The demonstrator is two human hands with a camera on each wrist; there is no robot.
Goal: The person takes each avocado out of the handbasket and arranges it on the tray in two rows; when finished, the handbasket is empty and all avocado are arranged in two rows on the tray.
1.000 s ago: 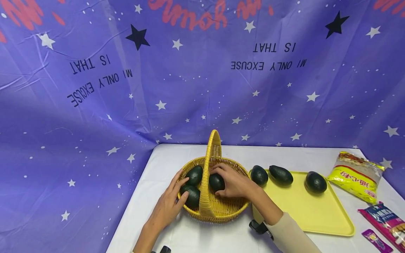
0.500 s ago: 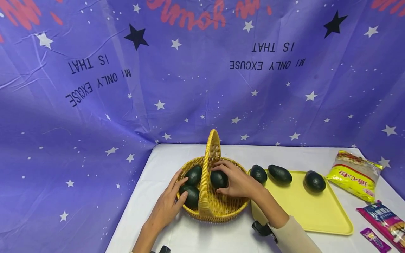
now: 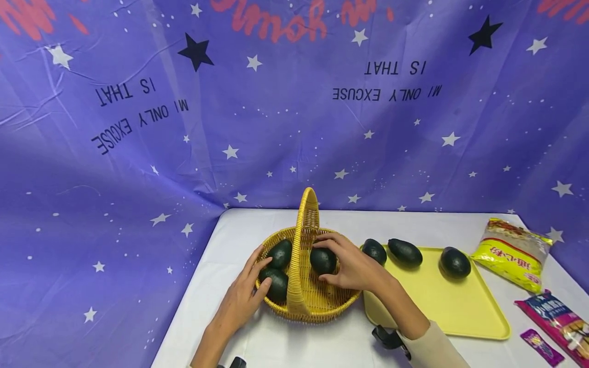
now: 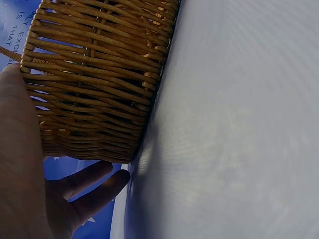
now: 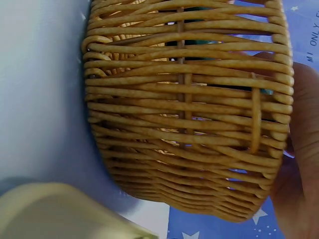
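Observation:
A yellow wicker basket (image 3: 317,316) with an arched handle stands on the white table. My right hand (image 3: 353,263) reaches over its right rim and grips a dark green avocado (image 3: 323,261) between thumb and fingers. Left of the handle, an avocado (image 3: 279,253) and a nearer avocado (image 3: 276,286) lie side by side in the basket. My left hand (image 3: 239,299) rests on the left rim, with thumb and fingertips over the edge by those avocados. In the left wrist view, two straight fingers (image 4: 102,193) extend outside the weave. The basket wall (image 5: 189,109) mostly hides the held avocado in the right wrist view.
A yellow tray (image 3: 446,312) right of the basket bears three avocados (image 3: 405,253) along its far side. A yellow food bag (image 3: 513,255), a pink-and-blue snack packet (image 3: 554,319) and a small purple packet (image 3: 542,347) lie at the right. A purple star-printed cloth (image 3: 294,128) hangs behind.
My right hand has moved slightly to the right with the avocado, widening the gap to the basket handle. My left hand stays at the left rim.

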